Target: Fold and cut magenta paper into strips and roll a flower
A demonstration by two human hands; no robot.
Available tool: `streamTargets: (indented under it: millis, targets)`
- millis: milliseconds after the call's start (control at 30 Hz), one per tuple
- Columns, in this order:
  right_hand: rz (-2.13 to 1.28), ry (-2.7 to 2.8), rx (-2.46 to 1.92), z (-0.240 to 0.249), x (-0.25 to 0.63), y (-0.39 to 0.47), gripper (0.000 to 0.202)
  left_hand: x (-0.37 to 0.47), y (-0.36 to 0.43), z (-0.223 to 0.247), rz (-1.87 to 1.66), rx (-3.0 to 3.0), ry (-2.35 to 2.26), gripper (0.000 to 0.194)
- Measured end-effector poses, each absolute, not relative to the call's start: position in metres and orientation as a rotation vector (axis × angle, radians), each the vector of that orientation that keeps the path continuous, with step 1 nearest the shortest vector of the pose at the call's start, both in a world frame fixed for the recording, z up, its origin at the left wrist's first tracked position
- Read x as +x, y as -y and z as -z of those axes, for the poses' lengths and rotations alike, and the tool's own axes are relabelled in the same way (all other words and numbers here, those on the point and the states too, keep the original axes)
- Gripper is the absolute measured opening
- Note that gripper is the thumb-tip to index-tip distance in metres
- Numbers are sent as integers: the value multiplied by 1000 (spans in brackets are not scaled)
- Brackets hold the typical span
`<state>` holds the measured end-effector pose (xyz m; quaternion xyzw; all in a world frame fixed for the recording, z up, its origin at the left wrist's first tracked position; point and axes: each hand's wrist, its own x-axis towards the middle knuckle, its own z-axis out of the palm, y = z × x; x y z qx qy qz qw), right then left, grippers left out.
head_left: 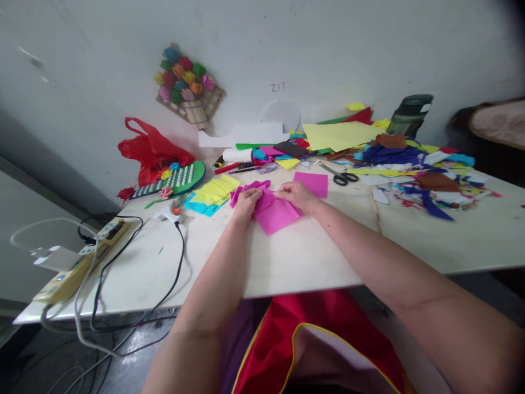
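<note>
Over the middle of the table, my left hand (247,202) is closed on the left side of a pink paper sheet (278,216), thumb and fingers pressed together. At the sheet's upper right edge, my right hand (296,195) pinches the paper between thumb and fingertips. The sheet's lower corner points toward me. Behind my left hand lie more pink paper pieces (235,196), partly covered by the fingers. Just beyond my right hand is a flat pink square (315,184). Yellow papers (217,189) overlap blue ones (205,208) to the left.
Black-handled scissors (345,178) lie right of the pink square, near a heap of coloured scraps (435,180). A green bottle (409,116) stands behind. At left are a power strip (82,262) with cables, a glue gun (168,213) and a red bag (153,150).
</note>
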<state>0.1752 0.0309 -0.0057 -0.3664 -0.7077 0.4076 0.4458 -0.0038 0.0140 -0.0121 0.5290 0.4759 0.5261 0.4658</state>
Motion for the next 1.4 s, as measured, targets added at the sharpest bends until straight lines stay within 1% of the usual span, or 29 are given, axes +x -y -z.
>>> streamTargets:
  millis: [267,500,600,733,1000,1233,1400]
  targets:
    - [-971,1724,-938,3,174,-28,35,-5,-13,12,-1251,1315,-1155,29]
    - [-941,1740,-922,6,174,-33,29,-2,-7,7,-1208,1381,-1124,32]
    - [-983,1704,-896,6,174,-32,23,-2,-8,8,-1209,1407,-1140,33]
    - [-1076,1753,-831,8,174,-31,31,-2,-8,8,-1213,1395,-1120,32]
    - [-1034,1772,-789,12,175,-39,20,1,-3,2,-1212,1332,-1132,24]
    - [-1016,1769,-802,8,175,-36,16,-2,-7,7,-1197,1347,-1117,29]
    - [-1090,1718,-841,9,173,-36,14,-2,-8,9,-1185,1360,-1090,28]
